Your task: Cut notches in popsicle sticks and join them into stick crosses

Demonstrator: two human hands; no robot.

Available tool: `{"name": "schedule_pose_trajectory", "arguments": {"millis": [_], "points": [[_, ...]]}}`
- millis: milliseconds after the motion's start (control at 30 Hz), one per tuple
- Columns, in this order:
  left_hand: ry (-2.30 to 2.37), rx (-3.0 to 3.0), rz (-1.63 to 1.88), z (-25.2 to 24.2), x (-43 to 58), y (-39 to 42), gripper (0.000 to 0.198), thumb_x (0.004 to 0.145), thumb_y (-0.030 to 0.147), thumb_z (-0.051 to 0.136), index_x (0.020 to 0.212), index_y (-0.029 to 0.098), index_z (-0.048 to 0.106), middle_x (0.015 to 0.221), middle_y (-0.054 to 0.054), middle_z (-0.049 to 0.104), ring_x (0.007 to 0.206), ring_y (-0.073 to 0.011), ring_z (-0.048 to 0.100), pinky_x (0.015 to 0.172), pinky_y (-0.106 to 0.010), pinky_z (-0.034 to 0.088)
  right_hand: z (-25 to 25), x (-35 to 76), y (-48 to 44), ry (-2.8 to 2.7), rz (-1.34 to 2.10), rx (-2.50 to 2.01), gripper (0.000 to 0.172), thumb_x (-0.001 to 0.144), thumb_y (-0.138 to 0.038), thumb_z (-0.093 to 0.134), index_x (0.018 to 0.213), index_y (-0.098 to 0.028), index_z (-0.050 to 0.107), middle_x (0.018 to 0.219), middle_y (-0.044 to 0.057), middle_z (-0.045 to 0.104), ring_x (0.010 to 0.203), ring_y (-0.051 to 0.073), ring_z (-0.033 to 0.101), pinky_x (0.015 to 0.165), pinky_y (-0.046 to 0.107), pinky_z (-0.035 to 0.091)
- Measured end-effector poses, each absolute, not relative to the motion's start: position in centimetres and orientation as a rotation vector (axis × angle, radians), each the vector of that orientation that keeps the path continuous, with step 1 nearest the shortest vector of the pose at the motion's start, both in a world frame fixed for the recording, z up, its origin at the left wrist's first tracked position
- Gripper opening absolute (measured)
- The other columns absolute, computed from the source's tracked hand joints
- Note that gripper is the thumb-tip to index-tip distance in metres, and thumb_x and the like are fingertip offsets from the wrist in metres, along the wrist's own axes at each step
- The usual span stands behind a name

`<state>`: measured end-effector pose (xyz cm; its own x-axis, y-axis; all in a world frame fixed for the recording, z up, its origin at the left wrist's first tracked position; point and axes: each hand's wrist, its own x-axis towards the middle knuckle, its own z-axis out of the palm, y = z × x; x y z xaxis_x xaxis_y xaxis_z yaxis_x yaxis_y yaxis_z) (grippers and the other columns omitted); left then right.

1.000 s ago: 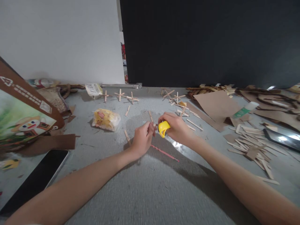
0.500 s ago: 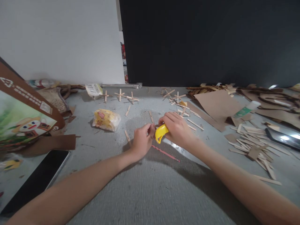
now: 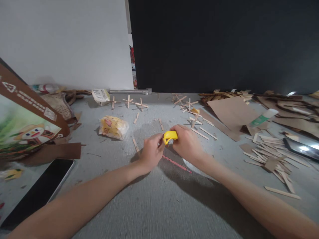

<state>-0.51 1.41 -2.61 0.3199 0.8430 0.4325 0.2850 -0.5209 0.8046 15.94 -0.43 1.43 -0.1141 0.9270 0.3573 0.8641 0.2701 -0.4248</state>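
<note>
Over the middle of the grey table my two hands meet. My right hand [image 3: 187, 142] is closed around a yellow tool with a loop-shaped handle [image 3: 170, 136]; its working end is hidden. Close against it on the left, my left hand [image 3: 152, 151] pinches something small between thumb and fingers, which I cannot make out. A thin pink pencil-like stick [image 3: 175, 162] lies beneath the hands. Short wooden stick pieces lie nearby, one stick [image 3: 161, 124] just beyond the hands and another stick [image 3: 136, 147] left of my left hand.
Crossed wooden sticks [image 3: 128, 101] stand at the back. A yellow-and-white packet [image 3: 114, 127] sits left of centre. A phone [image 3: 37, 194] and a printed carton [image 3: 32, 122] occupy the left. Rightward are a glue stick [image 3: 263, 118], brown cardboard [image 3: 228, 111], a stick pile [image 3: 271, 156] and a dark shiny device [image 3: 301, 148].
My right hand has turned and lowered slightly, tipping the yellow tool so its loop lies flatter. My left hand stays nearly in place. The view has shifted very slightly.
</note>
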Motion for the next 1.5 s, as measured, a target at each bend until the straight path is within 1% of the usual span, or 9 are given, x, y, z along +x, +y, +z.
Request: {"name": "schedule_pose_trajectory", "arguments": {"millis": [200, 333, 433, 500, 600, 733, 933, 1267, 1500], "points": [[0.889, 1.76, 1.16, -1.9, -0.3, 1.3, 0.016, 0.088, 0.029, 0.064, 0.075, 0.02, 0.064, 0.069, 0.001, 0.062, 0.063, -0.015, 0.055, 0.059, -0.026, 0.041, 2.5, 14.3, -2.1, -1.929, 0.309, -1.342, 0.037, 0.067, 0.002, 0.055, 0.092, -0.022, 0.069, 0.091, 0.005, 0.076, 0.085, 0.022, 0.069, 0.072, 0.03, 0.046], [0.968, 1.52, 1.347, -1.8, 0.4, 1.7, 0.045, 0.103, 0.058, 0.052, 0.081, 0.02, 0.065, 0.066, -0.002, 0.067, 0.062, -0.0168, 0.064, 0.061, -0.028, 0.049, 2.9, 16.3, -0.8, -1.759, 0.167, -1.229, 0.031, 0.077, -0.002, 0.055, 0.093, -0.023, 0.071, 0.09, 0.004, 0.075, 0.085, 0.022, 0.069, 0.073, 0.032, 0.048], [0.947, 1.453, 1.4, -1.9, 0.7, 1.8, 0.058, 0.101, 0.072, 0.048, 0.079, 0.021, 0.061, 0.062, -0.003, 0.068, 0.06, -0.0173, 0.067, 0.063, -0.029, 0.054, 3.4, 18.4, 0.6, -1.805, 0.075, -1.177, 0.024, 0.088, -0.009, 0.056, 0.095, -0.022, 0.075, 0.088, 0.006, 0.075, 0.08, 0.021, 0.068, 0.073, 0.033, 0.048], [0.939, 1.459, 1.406, -1.9, 0.6, 1.8, 0.061, 0.099, 0.076, 0.048, 0.077, 0.021, 0.06, 0.062, -0.003, 0.068, 0.058, -0.0169, 0.067, 0.062, -0.029, 0.054, 3.8, 19.5, 1.2, -1.982, 0.154, -1.11, 0.022, 0.094, -0.014, 0.057, 0.1, -0.022, 0.077, 0.087, 0.006, 0.074, 0.075, 0.02, 0.066, 0.07, 0.033, 0.047], [0.94, 1.458, 1.409, -1.8, 0.5, 1.7, 0.062, 0.099, 0.078, 0.047, 0.075, 0.022, 0.058, 0.062, -0.002, 0.067, 0.057, -0.0163, 0.066, 0.061, -0.029, 0.054, 4.4, 20.4, 1.3, -2.188, 0.219, -1.036, 0.021, 0.097, -0.018, 0.06, 0.108, -0.023, 0.079, 0.088, 0.005, 0.075, 0.074, 0.019, 0.065, 0.071, 0.033, 0.046], [0.933, 1.503, 1.412, -1.7, 0.3, 1.6, 0.061, 0.102, 0.074, 0.046, 0.073, 0.022, 0.056, 0.063, -0.002, 0.067, 0.059, -0.0152, 0.065, 0.063, -0.028, 0.051, 5.1, 20.9, 1.0, -2.33, 0.083, -1.025, 0.018, 0.101, -0.025, 0.063, 0.106, -0.024, 0.08, 0.08, 0.003, 0.071, 0.068, 0.017, 0.058, 0.074, 0.034, 0.043], [0.998, 1.665, 1.373, -2.1, 0.1, 1.6, 0.057, 0.107, 0.062, 0.043, 0.066, 0.023, 0.048, 0.054, 0.003, 0.055, 0.051, -0.0123, 0.05, 0.057, -0.028, 0.038, 5.4, 20.6, 0.8, -2.441, -0.016, -0.99, 0.018, 0.104, -0.029, 0.062, 0.101, -0.022, 0.078, 0.079, 0.003, 0.066, 0.068, 0.017, 0.056, 0.072, 0.034, 0.039], [0.956, 1.675, 1.373, -2.4, 0.0, 1.5, 0.053, 0.108, 0.056, 0.043, 0.067, 0.023, 0.046, 0.053, 0.004, 0.051, 0.051, -0.0123, 0.047, 0.057, -0.028, 0.037, 5.7, 19.5, 0.3, -2.206, 0.514, -1.04, 0.014, 0.096, -0.027, 0.065, 0.087, -0.021, 0.073, 0.08, 0.003, 0.072, 0.066, 0.015, 0.057, 0.064, 0.03, 0.041], [0.899, 1.542, 1.401, -2.5, 0.2, 1.4, 0.061, 0.104, 0.073, 0.041, 0.067, 0.024, 0.046, 0.054, 0.003, 0.052, 0.053, -0.0135, 0.05, 0.059, -0.03, 0.042, 6.2, 18.4, -0.2, -2.044, 0.737, -1.216, 0.043, 0.097, -0.058, 0.064, 0.077, -0.021, 0.069, 0.069, 0.0, 0.061, 0.064, 0.014, 0.046, 0.061, 0.03, 0.037]]}}
